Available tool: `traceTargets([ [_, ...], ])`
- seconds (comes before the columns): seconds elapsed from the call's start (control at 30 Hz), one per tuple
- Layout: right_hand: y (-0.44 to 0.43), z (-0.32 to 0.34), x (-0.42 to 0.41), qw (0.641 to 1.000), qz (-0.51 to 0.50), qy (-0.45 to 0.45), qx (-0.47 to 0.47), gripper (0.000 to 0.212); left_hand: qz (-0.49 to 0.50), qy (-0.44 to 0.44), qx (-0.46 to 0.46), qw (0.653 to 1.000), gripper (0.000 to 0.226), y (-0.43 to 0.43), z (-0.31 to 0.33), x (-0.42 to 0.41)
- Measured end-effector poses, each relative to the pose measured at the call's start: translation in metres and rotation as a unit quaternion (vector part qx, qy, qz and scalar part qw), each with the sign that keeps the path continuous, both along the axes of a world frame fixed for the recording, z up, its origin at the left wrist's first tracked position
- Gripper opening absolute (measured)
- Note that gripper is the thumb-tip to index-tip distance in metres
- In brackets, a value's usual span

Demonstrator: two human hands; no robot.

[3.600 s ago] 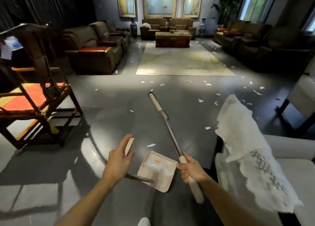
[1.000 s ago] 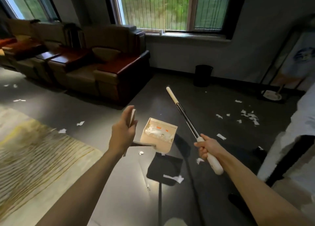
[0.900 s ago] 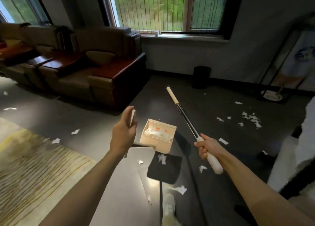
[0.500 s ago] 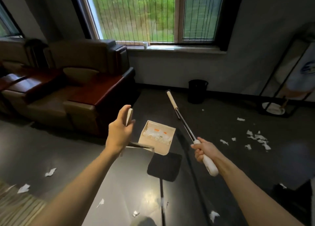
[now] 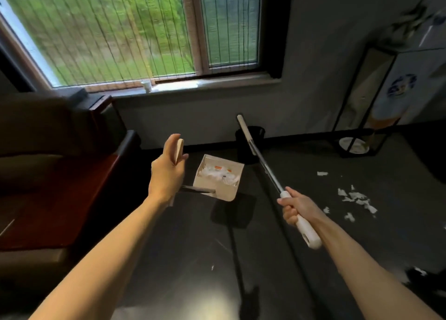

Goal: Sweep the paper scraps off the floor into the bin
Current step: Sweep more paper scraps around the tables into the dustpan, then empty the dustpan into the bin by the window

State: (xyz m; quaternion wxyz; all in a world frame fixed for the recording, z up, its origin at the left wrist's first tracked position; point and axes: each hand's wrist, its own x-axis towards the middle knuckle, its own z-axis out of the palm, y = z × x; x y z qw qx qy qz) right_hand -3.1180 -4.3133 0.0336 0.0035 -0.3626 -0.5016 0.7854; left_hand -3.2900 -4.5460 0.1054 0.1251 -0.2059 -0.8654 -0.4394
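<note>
My left hand curls round the upright handle of a dustpan, holding it level above the dark floor, I judge so that the white paper scraps heaped inside do not spill. My right hand is clenched on the white grip of a long broom pole, raised clear of the floor, probably to keep it out of the way. A black bin stands at the floor's far edge beneath the window, partly behind the pole. Loose scraps lie toward the floor's right edge. The broom's sweeping head is nowhere visible, and blur softens everything.
</note>
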Motion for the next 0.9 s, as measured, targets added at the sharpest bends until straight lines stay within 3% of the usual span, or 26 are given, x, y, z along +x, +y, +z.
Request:
traceTargets([
  [0.3, 0.072, -0.001, -0.159, 0.997, -0.071, -0.013, -0.002, 0.071, -0.1, 0.034, -0.043, 0.993, 0.051, 0.094, -0.004, -0.208],
  [0.6, 0.165, 0.0, -0.302, 0.994, -0.109, -0.02, 0.0, 0.072, -0.197, 0.137, -0.113, 0.964, 0.051, 0.221, -0.003, -0.382],
  [0.73, 0.186, 0.002, -0.344, 0.989, -0.144, -0.024, -0.002, 0.073, -0.255, 0.159, -0.16, 0.94, 0.053, 0.268, -0.005, -0.437],
  [0.9, 0.203, 0.002, -0.384, 0.983, -0.178, -0.034, -0.006, 0.073, -0.333, 0.203, -0.29, 0.874, 0.056, 0.329, -0.016, -0.487],
])
